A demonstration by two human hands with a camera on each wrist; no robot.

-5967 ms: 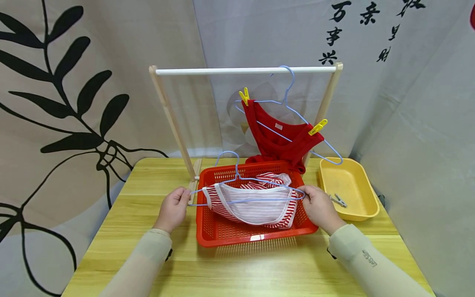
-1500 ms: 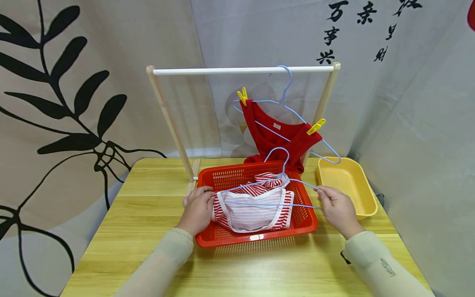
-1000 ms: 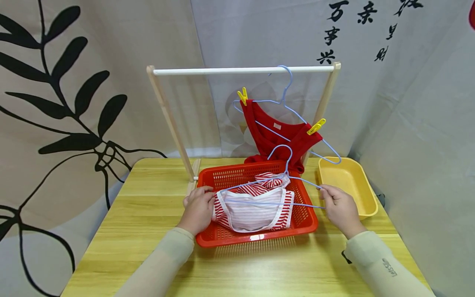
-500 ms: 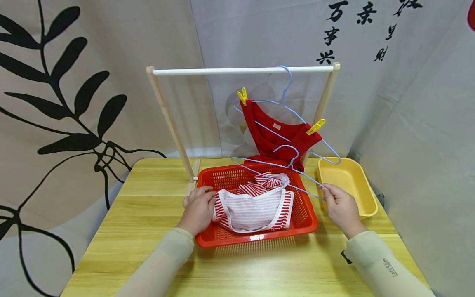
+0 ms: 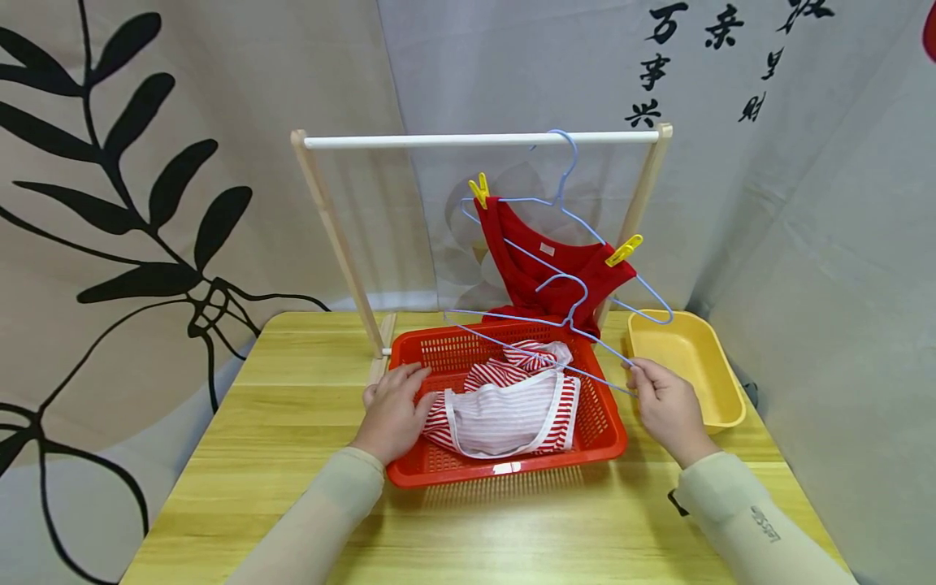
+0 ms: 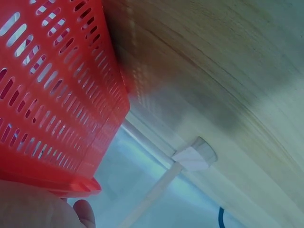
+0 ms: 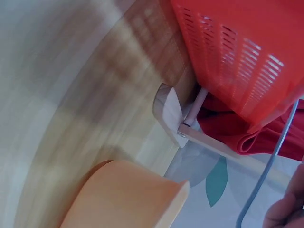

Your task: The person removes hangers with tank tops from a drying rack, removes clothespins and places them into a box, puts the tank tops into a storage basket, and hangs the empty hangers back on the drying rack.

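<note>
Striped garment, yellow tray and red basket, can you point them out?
Striped garment (image 5: 504, 418), head view: pale front panel.
Yellow tray (image 5: 687, 361), head view: bare floor.
Red basket (image 5: 453, 474), head view: front rim.

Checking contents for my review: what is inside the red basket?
Red-and-white striped clothing lies in the red basket; the left hand is at its left rim. What lies beneath the clothing is covered and cannot be seen.

1. My left hand (image 5: 395, 414), on one end of the hanger (image 5: 570, 322) six seconds ago, is now at the left rim of the basket (image 5: 512, 470).
2. The hanger has left the striped garment's (image 5: 504, 414) pale front; only my right hand (image 5: 669, 410) grips it.
3. My left thumb and fingers have spread.
</note>
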